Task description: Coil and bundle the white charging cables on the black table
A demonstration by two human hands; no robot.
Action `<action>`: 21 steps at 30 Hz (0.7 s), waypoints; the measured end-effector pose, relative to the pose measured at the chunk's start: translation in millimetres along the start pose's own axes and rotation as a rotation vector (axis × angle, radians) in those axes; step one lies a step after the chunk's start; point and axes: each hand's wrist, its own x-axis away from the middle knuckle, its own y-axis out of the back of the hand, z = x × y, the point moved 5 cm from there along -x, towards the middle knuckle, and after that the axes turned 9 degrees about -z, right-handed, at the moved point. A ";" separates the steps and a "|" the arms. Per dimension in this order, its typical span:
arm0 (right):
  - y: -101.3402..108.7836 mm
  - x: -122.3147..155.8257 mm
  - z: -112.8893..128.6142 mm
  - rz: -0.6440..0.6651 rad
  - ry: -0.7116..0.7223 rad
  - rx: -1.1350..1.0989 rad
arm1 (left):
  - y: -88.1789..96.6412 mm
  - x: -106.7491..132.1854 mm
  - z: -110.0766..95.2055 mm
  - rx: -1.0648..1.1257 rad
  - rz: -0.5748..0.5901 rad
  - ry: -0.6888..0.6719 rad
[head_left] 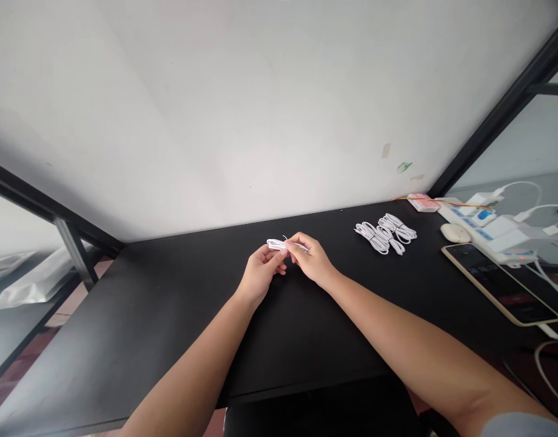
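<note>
1. Fingers (292, 247): the tips of both hands meet at one spot and are pinched together on a small white coiled cable bundle (279, 244), held just above the table.
2. Left hand (259, 271): it grips the bundle's left end from below and from the side, fingers closed around the folded loops.
3. Right hand (313, 261): thumb and forefinger are clamped on the bundle's right end, where a thin loose strand sticks up.
4. Handling, as a judgement: the bundle looks light, soft and springy; its loops would likely fan open if released, so the safest hold is across the middle of the coil, not at a free end.
5. Flat black table (170, 315): it carries everything and lies directly under both forearms.
6. Heap of similar white coiled cables (386, 233): it rests on the table, well to the right of the hands.
7. Further right: a pale oval mouse (455, 232), a dark-screened smartphone with a gold rim (501, 284), and a white power strip with plugged chargers (483, 221).
</note>
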 end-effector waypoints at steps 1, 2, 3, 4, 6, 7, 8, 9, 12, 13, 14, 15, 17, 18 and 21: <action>-0.7 0.3 -0.8 0.003 -0.008 -0.013 | -0.9 0.2 0.3 0.008 0.030 0.000; -1.4 0.6 -2.0 0.005 -0.021 -0.029 | -1.2 0.2 0.5 0.013 0.047 -0.003; -1.9 0.6 -3.6 0.006 -0.036 -0.047 | -0.9 -0.1 0.7 0.016 0.050 -0.012; -2.5 0.6 -5.2 0.007 -0.053 -0.066 | -0.4 -0.6 0.6 0.015 0.046 -0.027; -3.4 0.1 -7.9 0.007 -0.089 -0.105 | 0.4 -1.5 -0.5 0.000 0.036 -0.074; -3.9 -0.2 -8.9 0.009 -0.107 -0.125 | 0.6 -1.8 -1.5 -0.014 0.030 -0.103; -4.5 -0.5 -9.7 0.012 -0.127 -0.149 | 0.8 -2.0 -2.6 -0.032 0.024 -0.131; -5.1 -0.7 -10.3 0.017 -0.150 -0.176 | 1.0 -2.0 -3.7 -0.054 0.017 -0.155; -6.9 -0.8 -11.7 0.037 -0.227 -0.256 | 2.0 -1.1 -6.5 -0.148 -0.021 -0.205; -7.3 -0.6 -12.1 0.043 -0.252 -0.276 | 2.4 -0.6 -7.4 -0.186 -0.036 -0.218; -7.7 -0.4 -12.5 0.047 -0.275 -0.291 | 2.8 0.2 -8.4 -0.226 -0.051 -0.234; -8.0 -0.2 -12.8 0.051 -0.296 -0.302 | 3.0 1.1 -9.5 -0.265 -0.065 -0.253; -8.6 0.3 -13.6 0.055 -0.336 -0.319 | 2.9 3.0 -11.8 -0.341 -0.083 -0.290; -8.8 0.6 -14.1 0.055 -0.354 -0.328 | 2.6 4.1 -13.0 -0.374 -0.090 -0.309; -9.2 1.0 -15.9 0.048 -0.393 -0.349 | 2.4 6.4 -16.0 -0.456 -0.114 -0.349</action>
